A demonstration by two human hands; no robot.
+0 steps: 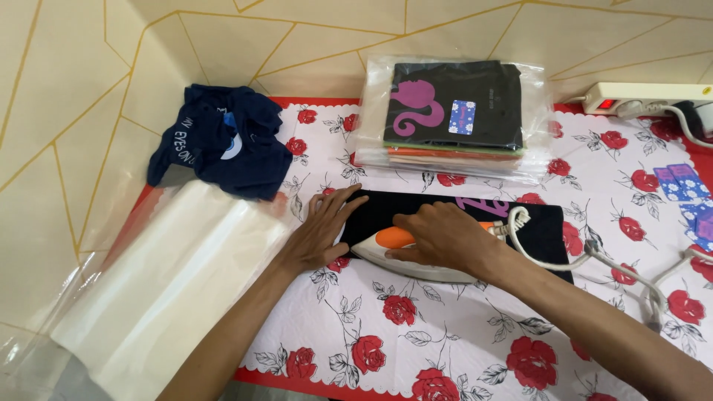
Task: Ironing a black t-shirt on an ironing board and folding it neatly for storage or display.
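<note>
A folded black garment with pink print lies on a white cloth with red roses. My right hand grips the orange handle of a white electric iron resting on the garment's near edge. My left hand lies flat, fingers spread, on the garment's left end beside the iron's tip. The iron's white cord trails off to the right.
A stack of folded garments in clear plastic bags sits behind the black garment. A crumpled navy shirt lies at the back left. Clear plastic bags lie at the left. A white power strip is at the back right, blue tags below it.
</note>
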